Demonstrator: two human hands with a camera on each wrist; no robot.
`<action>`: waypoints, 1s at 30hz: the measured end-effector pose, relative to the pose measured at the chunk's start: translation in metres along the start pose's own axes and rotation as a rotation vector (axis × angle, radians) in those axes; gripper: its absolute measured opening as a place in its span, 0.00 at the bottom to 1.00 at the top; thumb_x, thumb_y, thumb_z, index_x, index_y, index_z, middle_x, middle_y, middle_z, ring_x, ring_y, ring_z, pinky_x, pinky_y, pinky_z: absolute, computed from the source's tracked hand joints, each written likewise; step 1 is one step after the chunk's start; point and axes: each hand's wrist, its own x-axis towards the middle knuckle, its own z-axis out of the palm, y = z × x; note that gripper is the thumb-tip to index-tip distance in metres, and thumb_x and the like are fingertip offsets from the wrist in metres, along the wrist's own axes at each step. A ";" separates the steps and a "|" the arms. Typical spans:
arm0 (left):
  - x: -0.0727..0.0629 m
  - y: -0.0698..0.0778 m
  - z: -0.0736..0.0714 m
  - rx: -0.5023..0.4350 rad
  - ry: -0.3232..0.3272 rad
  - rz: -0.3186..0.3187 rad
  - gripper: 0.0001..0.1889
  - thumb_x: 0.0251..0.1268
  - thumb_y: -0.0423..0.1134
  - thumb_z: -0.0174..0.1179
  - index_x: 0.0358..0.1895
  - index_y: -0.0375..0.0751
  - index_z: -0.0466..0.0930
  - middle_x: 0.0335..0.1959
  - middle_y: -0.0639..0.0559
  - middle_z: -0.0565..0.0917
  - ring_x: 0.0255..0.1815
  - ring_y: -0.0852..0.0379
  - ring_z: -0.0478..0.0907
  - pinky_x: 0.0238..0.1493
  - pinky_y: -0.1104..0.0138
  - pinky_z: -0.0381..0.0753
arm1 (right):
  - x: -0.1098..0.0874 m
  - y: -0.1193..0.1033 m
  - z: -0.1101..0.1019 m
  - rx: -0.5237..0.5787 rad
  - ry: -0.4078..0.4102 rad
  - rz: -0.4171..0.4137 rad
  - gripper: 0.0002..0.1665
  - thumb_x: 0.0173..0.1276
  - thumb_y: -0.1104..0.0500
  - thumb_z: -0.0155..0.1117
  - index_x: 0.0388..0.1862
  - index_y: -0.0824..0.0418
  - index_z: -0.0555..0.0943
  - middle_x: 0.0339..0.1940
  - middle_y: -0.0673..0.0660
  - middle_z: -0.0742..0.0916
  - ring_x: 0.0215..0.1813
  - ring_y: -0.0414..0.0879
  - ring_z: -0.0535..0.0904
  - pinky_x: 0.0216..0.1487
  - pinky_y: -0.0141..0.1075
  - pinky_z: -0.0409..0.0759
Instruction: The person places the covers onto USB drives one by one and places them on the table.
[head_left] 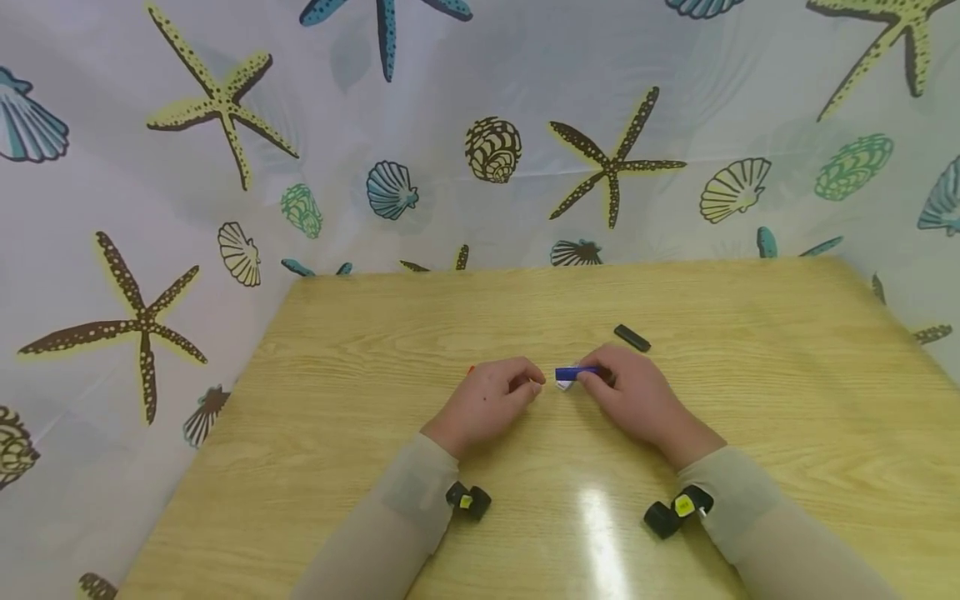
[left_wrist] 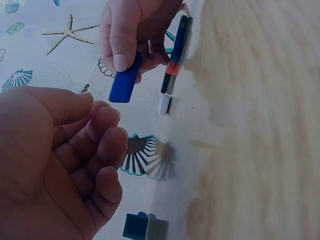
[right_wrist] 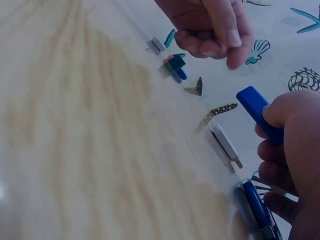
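Observation:
My right hand (head_left: 633,392) pinches a small flat blue stick (head_left: 573,373) between thumb and fingers, above the table. Its kind is not clear; in the right wrist view the blue stick (right_wrist: 257,110) looks smooth with rounded edges. My left hand (head_left: 487,404) faces it across a short gap, fingers loosely bent, and holds nothing. A white stick with a metal tip (right_wrist: 225,145) lies on the table under the right hand. Near it is a dark blue, longer piece (right_wrist: 256,205). Something red (head_left: 472,368) is mostly hidden behind the left hand.
Beyond the right hand a black oblong piece (head_left: 632,337) lies on the wooden table (head_left: 420,317). A green and blue piece (right_wrist: 175,65) and a small white piece (right_wrist: 159,43) lie near the left hand. A patterned cloth (head_left: 330,108) hangs behind the table.

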 end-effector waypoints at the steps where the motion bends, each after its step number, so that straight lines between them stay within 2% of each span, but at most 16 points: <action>1: 0.000 0.000 0.000 0.001 -0.002 -0.004 0.11 0.78 0.48 0.56 0.53 0.51 0.84 0.40 0.65 0.82 0.38 0.60 0.77 0.45 0.62 0.78 | 0.000 0.000 -0.002 -0.006 0.004 0.011 0.06 0.75 0.54 0.63 0.44 0.54 0.84 0.38 0.49 0.83 0.37 0.46 0.75 0.41 0.43 0.73; 6: 0.001 0.000 0.000 -0.013 -0.002 0.000 0.11 0.78 0.47 0.56 0.52 0.51 0.84 0.39 0.65 0.82 0.39 0.60 0.77 0.45 0.62 0.78 | 0.002 0.005 -0.005 -0.028 0.048 0.046 0.07 0.75 0.54 0.63 0.44 0.55 0.84 0.39 0.51 0.83 0.39 0.48 0.74 0.43 0.44 0.72; 11: 0.000 0.001 -0.001 -0.008 0.007 0.004 0.10 0.78 0.47 0.56 0.51 0.51 0.84 0.39 0.65 0.82 0.38 0.61 0.77 0.44 0.63 0.78 | 0.003 0.011 -0.008 -0.031 0.075 0.103 0.10 0.76 0.54 0.62 0.50 0.57 0.83 0.37 0.54 0.82 0.39 0.50 0.73 0.41 0.44 0.72; 15: -0.001 0.002 -0.002 -0.007 0.016 -0.003 0.09 0.78 0.47 0.56 0.50 0.52 0.84 0.39 0.65 0.82 0.38 0.60 0.77 0.44 0.63 0.78 | 0.003 0.017 -0.013 -0.039 0.063 0.161 0.12 0.77 0.53 0.60 0.51 0.57 0.82 0.38 0.56 0.81 0.39 0.51 0.73 0.40 0.44 0.71; 19: -0.002 0.002 -0.003 -0.014 0.016 -0.009 0.09 0.78 0.46 0.56 0.50 0.51 0.84 0.40 0.65 0.82 0.39 0.59 0.76 0.45 0.62 0.78 | 0.003 0.023 -0.019 -0.053 0.029 0.192 0.12 0.77 0.53 0.59 0.50 0.58 0.83 0.42 0.57 0.83 0.42 0.53 0.74 0.45 0.46 0.72; 25: -0.001 0.002 -0.002 -0.021 0.022 -0.029 0.09 0.78 0.47 0.57 0.49 0.52 0.85 0.40 0.65 0.82 0.39 0.59 0.76 0.44 0.62 0.77 | 0.002 0.025 -0.025 -0.051 0.013 0.170 0.13 0.77 0.55 0.60 0.51 0.60 0.85 0.47 0.60 0.86 0.45 0.55 0.76 0.49 0.52 0.73; 30: -0.001 0.001 -0.003 -0.025 0.023 -0.031 0.09 0.78 0.47 0.56 0.49 0.52 0.85 0.39 0.65 0.82 0.38 0.59 0.76 0.42 0.63 0.77 | 0.003 0.025 -0.025 -0.057 0.021 0.146 0.12 0.77 0.57 0.60 0.52 0.61 0.85 0.48 0.60 0.86 0.46 0.55 0.75 0.49 0.52 0.72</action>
